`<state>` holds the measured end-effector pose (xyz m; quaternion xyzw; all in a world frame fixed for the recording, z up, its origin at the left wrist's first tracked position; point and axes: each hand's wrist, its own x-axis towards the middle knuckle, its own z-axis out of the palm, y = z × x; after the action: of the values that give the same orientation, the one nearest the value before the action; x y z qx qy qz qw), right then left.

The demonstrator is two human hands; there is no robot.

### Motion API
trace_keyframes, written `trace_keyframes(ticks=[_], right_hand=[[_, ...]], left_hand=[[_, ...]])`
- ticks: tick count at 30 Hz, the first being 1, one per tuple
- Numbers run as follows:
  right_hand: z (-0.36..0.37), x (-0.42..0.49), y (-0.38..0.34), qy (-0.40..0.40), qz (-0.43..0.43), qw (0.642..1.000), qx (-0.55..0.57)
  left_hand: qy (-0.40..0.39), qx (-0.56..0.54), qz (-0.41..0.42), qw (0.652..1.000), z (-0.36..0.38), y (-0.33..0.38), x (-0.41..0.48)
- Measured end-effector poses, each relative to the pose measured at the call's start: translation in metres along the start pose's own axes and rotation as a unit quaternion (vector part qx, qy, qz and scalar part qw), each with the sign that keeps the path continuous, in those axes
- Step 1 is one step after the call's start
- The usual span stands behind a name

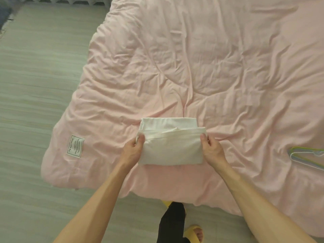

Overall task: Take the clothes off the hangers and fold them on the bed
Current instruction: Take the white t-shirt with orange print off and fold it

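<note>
Now both hands on folded white garment [171, 144], lying near front edge of bed [228, 67] on wrinkled pink duvet [105, 106]. Left hand [134, 148] pinches garment's left edge, thumb on top. Right hand [211, 148] pinches right edge, thumb on top. Folded flap overlaps upper layer. Hangers [308, 155], pastel, lie well apart at right edge. White label [75, 146] on duvet corner, left.

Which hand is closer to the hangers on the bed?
The right hand, pinching the white garment's edge on the hangers' side; the left hand holds the opposite edge.
</note>
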<state>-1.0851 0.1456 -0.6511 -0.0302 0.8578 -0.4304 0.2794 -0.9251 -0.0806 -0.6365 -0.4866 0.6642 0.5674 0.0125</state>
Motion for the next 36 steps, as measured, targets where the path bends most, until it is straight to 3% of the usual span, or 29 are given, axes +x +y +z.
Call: trace_keyframes(ticks=[3, 6, 14, 23, 25, 27, 28, 30, 32, 33, 36], right_hand=[[0.026, 0.022, -0.006, 0.070, 0.034, 0.997, -0.008], [0.041, 0.036, -0.006, 0.112, 0.063, 0.991, -0.033], [0.058, 0.071, -0.007, 0.160, 0.091, 0.979, -0.087], [0.063, 0.091, -0.006, 0.126, 0.124, 0.970, -0.164], [0.066, 0.094, -0.007, 0.140, 0.097, 0.976, -0.139], [0.069, 0.091, -0.004, 0.202, 0.026, 0.971, -0.128], [0.071, 0.086, -0.002, 0.239, -0.038, 0.956, -0.164], [0.082, 0.069, 0.000, 0.264, -0.173, 0.919, -0.238], [0.099, 0.050, 0.002, 0.184, -0.276, 0.902, -0.278], [0.108, 0.044, 0.003, 0.125, -0.282, 0.904, -0.297], [0.117, 0.053, 0.016, 0.031, -0.211, 0.909, -0.359]], left_hand=[[0.089, 0.030, 0.025, 0.995, 0.017, 0.017, 0.025], [0.123, 0.087, 0.040, 0.988, 0.023, 0.025, 0.047], [0.099, 0.297, 0.034, 0.949, 0.021, 0.030, 0.094], [0.105, 0.358, -0.008, 0.928, 0.024, 0.028, 0.119], [0.112, 0.336, -0.018, 0.935, 0.026, 0.026, 0.124], [0.134, 0.297, -0.003, 0.945, 0.029, 0.022, 0.120], [0.168, 0.298, 0.053, 0.938, 0.030, 0.017, 0.115], [0.205, 0.360, 0.234, 0.880, 0.037, 0.011, 0.094], [0.130, 0.415, 0.358, 0.826, 0.053, -0.007, 0.077], [0.081, 0.435, 0.362, 0.820, 0.059, -0.014, 0.074], [0.031, 0.473, 0.242, 0.847, 0.066, -0.028, 0.088]])
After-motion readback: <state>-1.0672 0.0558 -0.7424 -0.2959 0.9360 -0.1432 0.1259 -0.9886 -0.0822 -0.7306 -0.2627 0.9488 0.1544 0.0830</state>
